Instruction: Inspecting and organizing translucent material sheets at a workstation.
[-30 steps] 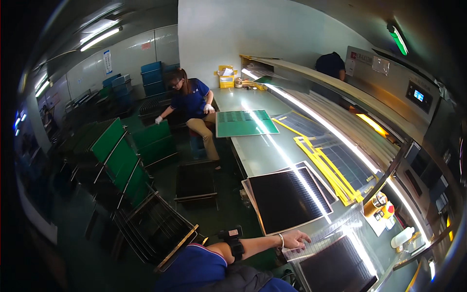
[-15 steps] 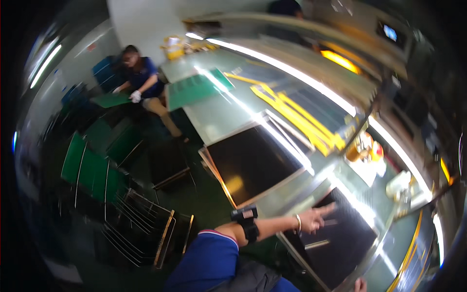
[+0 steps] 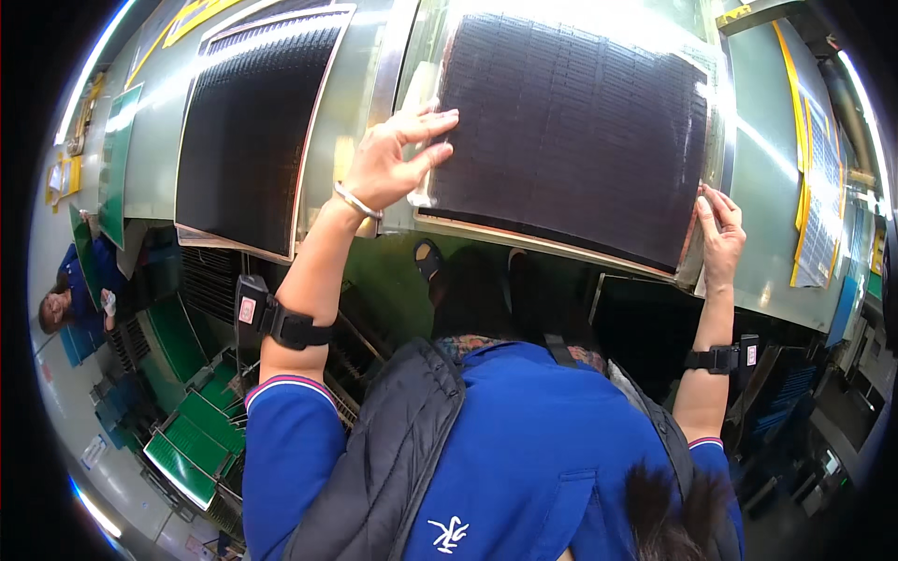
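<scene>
A dark rectangular panel [image 3: 571, 140] with fine rows of marks lies on the table in front of me, copper-coloured along its near edge. My left hand [image 3: 393, 159] is at its left edge, fingers stretched and apart, thumb and forefinger tips just over the border. Whether those tips press on it I cannot tell. At the panel's right edge, near the close corner, my right hand [image 3: 718, 229] has thumb and fingers drawn together on the rim. The fingertips partly hide what they pinch.
Left of it lies a stack of similar dark panels [image 3: 257, 131]. A patterned sheet with yellow strips [image 3: 818, 187] is at the right. Green boards [image 3: 201, 421] stand in racks at lower left. Beyond them a co-worker [image 3: 89, 285] holds a green board. Strong lamp glare crosses the table [image 3: 374, 28].
My view has swung round to face the dark panel squarely. My left hand has gone from over the panel to its left edge; my right hand, barely visible before, now shows at the right edge.
</scene>
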A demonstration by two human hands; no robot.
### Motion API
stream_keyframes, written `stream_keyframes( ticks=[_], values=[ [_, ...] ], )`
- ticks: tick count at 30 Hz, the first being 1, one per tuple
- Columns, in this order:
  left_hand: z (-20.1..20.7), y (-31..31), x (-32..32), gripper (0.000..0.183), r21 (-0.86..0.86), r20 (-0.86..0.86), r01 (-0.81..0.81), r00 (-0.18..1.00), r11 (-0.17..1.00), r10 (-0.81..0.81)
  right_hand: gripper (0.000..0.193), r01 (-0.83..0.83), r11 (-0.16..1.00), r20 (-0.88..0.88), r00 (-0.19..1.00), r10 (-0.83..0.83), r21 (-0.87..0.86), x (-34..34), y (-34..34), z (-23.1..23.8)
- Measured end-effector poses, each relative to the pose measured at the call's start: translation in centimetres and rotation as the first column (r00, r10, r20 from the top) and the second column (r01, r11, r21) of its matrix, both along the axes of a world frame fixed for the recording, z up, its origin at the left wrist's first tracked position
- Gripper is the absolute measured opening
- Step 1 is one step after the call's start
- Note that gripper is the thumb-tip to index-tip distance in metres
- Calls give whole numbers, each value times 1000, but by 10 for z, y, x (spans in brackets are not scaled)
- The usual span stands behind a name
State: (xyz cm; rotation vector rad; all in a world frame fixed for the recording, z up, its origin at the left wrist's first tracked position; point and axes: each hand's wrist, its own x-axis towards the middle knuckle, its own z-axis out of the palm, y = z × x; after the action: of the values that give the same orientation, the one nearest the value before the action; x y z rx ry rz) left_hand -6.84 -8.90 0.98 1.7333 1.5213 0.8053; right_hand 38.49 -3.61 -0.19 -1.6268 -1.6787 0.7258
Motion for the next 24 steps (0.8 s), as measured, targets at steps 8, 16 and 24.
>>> stream_keyframes(
  ticks=[8, 16, 24],
  values=[
    [-4, -29, -9, 67, -47, -120, 230, 965, 972, -234, 25, 29, 997, -66, 997, -33, -64, 10, -9, -8],
    [1, -31, -7, 81, -27, -318, 219, 923, 975, -216, 24, 25, 999, -137, 990, -31, -45, 6, -14, -5],
    [2, -30, -3, 86, -60, -362, 212, 906, 976, -219, 24, 30, 999, -116, 993, -33, -29, 12, -15, -5]
  ],
)
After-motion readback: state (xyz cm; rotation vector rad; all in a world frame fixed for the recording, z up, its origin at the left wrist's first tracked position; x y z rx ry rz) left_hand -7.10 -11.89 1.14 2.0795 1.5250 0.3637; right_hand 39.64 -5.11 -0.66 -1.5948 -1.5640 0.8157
